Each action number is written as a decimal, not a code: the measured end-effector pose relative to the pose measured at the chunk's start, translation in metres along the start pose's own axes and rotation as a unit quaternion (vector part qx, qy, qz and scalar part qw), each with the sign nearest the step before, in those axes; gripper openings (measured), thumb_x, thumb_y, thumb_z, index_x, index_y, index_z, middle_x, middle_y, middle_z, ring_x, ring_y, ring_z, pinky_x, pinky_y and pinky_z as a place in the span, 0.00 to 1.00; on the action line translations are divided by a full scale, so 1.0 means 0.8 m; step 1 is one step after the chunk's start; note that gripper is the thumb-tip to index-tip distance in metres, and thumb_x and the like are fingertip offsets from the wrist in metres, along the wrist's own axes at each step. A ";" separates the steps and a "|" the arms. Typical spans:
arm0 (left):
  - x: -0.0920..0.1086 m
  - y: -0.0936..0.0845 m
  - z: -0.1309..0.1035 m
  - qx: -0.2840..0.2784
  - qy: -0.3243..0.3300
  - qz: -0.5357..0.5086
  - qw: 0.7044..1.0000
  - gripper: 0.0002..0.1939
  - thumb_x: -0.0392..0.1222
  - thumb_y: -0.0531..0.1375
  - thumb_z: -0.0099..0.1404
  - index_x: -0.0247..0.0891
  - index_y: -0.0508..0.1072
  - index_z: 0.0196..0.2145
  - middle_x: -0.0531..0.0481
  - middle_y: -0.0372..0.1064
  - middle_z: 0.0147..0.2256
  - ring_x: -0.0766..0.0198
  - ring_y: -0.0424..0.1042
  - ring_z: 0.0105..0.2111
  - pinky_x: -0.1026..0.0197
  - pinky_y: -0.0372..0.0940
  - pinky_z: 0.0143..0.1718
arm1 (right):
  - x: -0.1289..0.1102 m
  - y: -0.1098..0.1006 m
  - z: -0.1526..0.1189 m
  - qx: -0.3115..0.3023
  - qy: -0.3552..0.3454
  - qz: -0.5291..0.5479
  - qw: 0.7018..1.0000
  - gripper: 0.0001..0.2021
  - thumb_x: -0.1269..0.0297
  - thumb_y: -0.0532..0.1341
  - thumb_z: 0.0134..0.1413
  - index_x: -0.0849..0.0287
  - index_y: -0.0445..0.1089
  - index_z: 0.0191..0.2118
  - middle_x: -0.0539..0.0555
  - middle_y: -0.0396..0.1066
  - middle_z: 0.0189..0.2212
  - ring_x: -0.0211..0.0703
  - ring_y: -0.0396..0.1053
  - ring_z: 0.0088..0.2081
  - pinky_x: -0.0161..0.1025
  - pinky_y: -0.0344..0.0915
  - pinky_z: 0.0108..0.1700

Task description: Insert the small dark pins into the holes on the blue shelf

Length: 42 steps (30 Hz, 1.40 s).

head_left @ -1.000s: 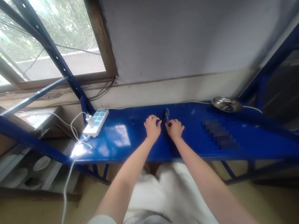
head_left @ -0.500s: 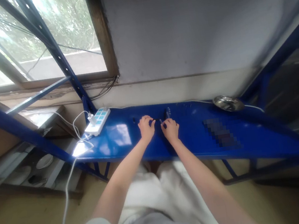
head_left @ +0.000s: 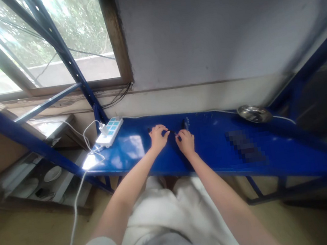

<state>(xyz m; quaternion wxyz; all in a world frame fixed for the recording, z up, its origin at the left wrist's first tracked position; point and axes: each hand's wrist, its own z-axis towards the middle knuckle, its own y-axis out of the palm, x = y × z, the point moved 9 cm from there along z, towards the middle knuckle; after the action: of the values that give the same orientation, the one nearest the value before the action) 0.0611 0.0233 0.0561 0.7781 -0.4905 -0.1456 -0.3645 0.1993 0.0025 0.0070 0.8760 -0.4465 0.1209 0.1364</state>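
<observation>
One white power strip (head_left: 110,133) along left end of blue table (head_left: 209,148), plug inserted. Left hand (head_left: 158,137) over table's middle, grip pinching small dark piece (head_left: 171,132); piece bridges gap between hands. Right hand (head_left: 186,141) just beside, grip pinching small blurred object (head_left: 176,135). Clear cluster (head_left: 187,123) beyond right hand, toward far edge. Shiny metal dish (head_left: 254,113) at far edge, toward right end.
</observation>
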 end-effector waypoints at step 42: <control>-0.041 0.011 0.098 -0.244 0.091 0.327 0.908 0.04 0.30 0.61 0.51 0.34 0.74 0.27 0.38 0.66 0.41 0.48 0.57 0.49 0.46 0.43 0.53 | -0.004 -0.011 -0.010 0.009 0.009 0.052 0.999 0.13 0.66 0.48 0.57 0.61 0.69 0.35 0.60 0.68 0.39 0.47 0.64 0.40 0.43 0.59 0.39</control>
<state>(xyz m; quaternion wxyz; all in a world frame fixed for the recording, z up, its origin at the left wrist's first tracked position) 0.0554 0.1079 0.0687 0.7197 -0.6497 0.1882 -0.1568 0.1988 -0.0093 0.0099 0.8703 -0.4333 0.1534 0.1767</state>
